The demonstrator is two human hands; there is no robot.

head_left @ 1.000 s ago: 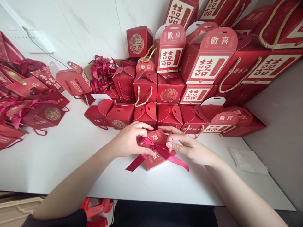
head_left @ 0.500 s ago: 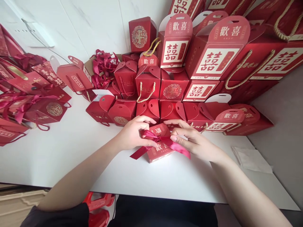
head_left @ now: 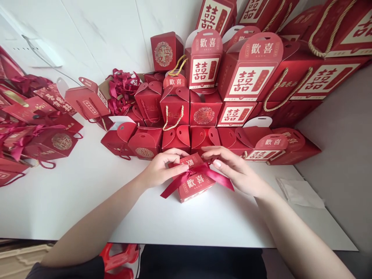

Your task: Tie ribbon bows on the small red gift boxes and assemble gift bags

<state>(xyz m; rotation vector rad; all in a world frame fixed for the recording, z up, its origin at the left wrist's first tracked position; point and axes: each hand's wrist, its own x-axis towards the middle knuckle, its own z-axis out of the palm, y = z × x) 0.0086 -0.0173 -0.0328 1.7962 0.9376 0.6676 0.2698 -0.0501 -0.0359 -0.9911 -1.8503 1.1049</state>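
Note:
A small red gift box [head_left: 196,185] with cream characters lies on the white table [head_left: 87,193], tied with a dark red satin ribbon [head_left: 174,184]. My left hand [head_left: 162,169] curls round the box's left side and pinches the ribbon near the knot. From the right, my right hand [head_left: 235,170] pinches the ribbon at the knot with thumb and forefinger. Two ribbon tails trail out, one to the lower left and one to the right.
Rows of red gift boxes [head_left: 203,112] with cord handles are stacked at the back and right. More red boxes and bags [head_left: 37,124] lie at the left, with a heap of loose ribbons [head_left: 123,89] behind. A white folded sheet [head_left: 300,192] rests at the right. A red stool [head_left: 120,257] stands below the table edge.
Both hands have worked the ribbon tighter at the knot. The box's lettered front now shows more fully and the tails have shifted a little.

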